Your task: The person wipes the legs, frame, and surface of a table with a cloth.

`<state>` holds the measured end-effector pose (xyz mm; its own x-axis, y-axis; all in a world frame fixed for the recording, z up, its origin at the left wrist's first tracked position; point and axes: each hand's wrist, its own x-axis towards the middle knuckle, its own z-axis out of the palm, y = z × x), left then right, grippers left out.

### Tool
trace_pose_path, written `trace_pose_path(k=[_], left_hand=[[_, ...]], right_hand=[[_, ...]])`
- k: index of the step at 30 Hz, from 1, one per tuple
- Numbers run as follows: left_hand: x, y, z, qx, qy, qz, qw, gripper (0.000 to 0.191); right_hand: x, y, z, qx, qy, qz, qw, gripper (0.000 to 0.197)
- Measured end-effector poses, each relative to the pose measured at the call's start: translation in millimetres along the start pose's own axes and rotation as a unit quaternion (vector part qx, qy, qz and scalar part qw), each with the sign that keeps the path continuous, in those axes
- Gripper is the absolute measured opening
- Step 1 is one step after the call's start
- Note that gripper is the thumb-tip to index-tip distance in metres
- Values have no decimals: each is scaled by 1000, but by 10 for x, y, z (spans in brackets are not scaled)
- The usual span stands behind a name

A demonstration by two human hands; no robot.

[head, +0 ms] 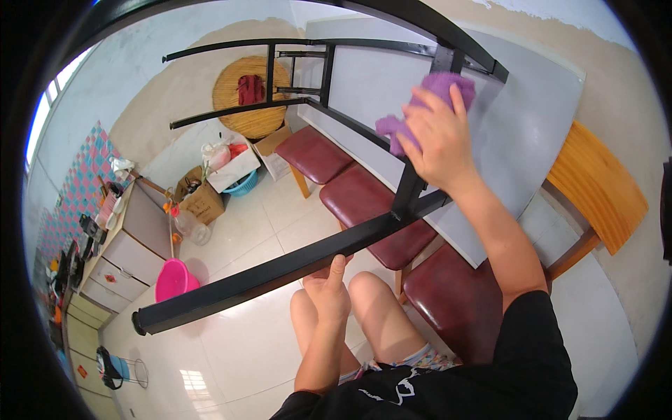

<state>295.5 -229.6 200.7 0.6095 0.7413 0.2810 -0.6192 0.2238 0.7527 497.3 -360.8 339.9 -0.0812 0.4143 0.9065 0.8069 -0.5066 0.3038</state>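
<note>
A black metal frame [268, 266] with long square legs stretches across the view in front of a pale grey board [535, 115]. Around the nearest leg curls my left hand [328, 291], its thumb on top and its fingers mostly hidden beneath. My right hand [438, 139] is spread over a purple cloth [449, 84], pressing it against a crossbar of the frame near the board. Part of the cloth hangs out to the left of the fingers.
Several chairs with dark red seats [362, 215] stand under the board. A wooden chair back [598, 186] is at the right. On the floor are a pink basin [176, 281], a cardboard box [202, 202] and a blue basket [244, 184]. A cabinet [136, 247] lines the left.
</note>
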Motion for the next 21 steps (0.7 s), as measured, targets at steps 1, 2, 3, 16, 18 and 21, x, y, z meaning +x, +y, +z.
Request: trace_pose_path(k=[1,2,3,16,18,21], left_hand=[[-26,13,-14,-1,5,3,1000,26],[-42,6,-53,1,10,1,1000,26],[-30,-27,-106,26,5,3,1000,33],[11,39,-73,79,4,-30,996,25],[8,63,-34,63,0,-23,998,25],[17,70,-46,43,-9,-18,999,25]], right_hand=[[-82,-76,-17,24,-31,-9,999,21],[-226,-182,34,44,-39,-29,998,23],[-378,-324,81,60,-51,-46,996,24],[-890,-1382,69,123,-35,269,954,23],[-896,-1421,40,116,-30,294,948,23],[-937,-1477,-23,123,-21,321,939,25]])
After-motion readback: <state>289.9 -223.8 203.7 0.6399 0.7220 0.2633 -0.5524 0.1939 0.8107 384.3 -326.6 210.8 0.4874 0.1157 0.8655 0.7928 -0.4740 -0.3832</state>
